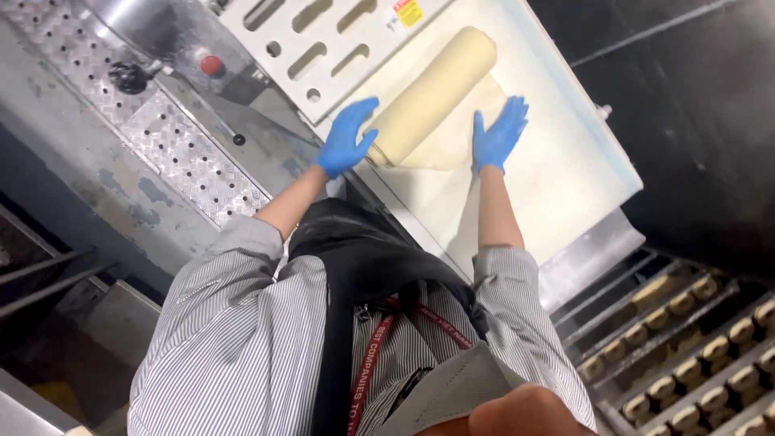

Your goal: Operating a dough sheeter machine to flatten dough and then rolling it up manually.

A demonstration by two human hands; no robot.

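Note:
A thick pale roll of dough (432, 93) lies slanted on the white belt (565, 186) of a dough sheeter. A flat sheet of dough (448, 145) trails from under it. My left hand (347, 137), in a blue glove, cups the near end of the roll with the fingers wrapped against it. My right hand (499, 136), also gloved in blue, lies flat with spread fingers on the edge of the dough sheet, just right of the roll. Both bare forearms reach forward from striped sleeves.
A white slotted guard (323, 40) covers the machine above the roll. A red button (211, 64) and a black knob (129, 77) sit on the metal housing at left, by a diamond-plate panel (178, 153). Racks of several small dough pieces (686, 363) stand at the lower right.

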